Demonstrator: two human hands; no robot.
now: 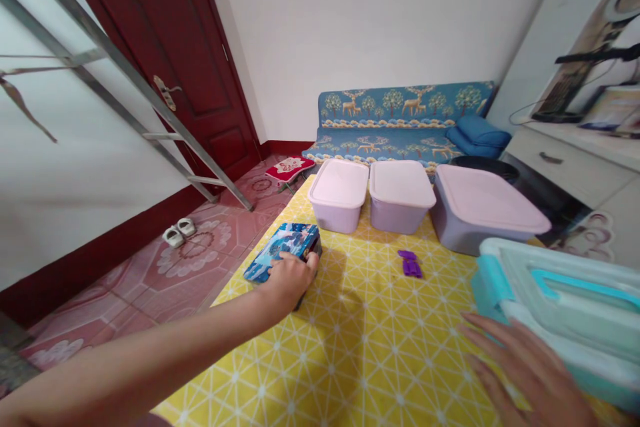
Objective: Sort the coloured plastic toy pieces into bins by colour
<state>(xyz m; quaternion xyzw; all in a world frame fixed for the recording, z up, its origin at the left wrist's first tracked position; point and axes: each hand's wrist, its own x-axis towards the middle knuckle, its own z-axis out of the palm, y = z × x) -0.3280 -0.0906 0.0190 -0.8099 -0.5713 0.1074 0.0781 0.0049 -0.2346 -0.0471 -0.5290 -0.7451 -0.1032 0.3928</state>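
My left hand (pixel 293 277) grips a blue patterned box (pixel 280 250) at the left edge of the yellow table, its fingers on the top and the thumb near the right side. Part of the box's near side is hidden behind my hand and wrist. At the lower right, my right hand (pixel 530 370) is open and slightly blurred, with its fingers apart and nothing in them. It is just in front of a turquoise storage box (pixel 570 300) with a pale lid and a handle. Small purple pieces (pixel 411 265) lie on the cloth between the two hands.
Three lilac lidded bins, the left (pixel 340 193), middle (pixel 401 195) and right (pixel 485 207), line the far side of the table (pixel 380 333). Beyond stands a blue sofa (pixel 400 127). A ladder (pixel 135 93), red stool (pixel 290 166) and white shoes (pixel 179 231) are left.
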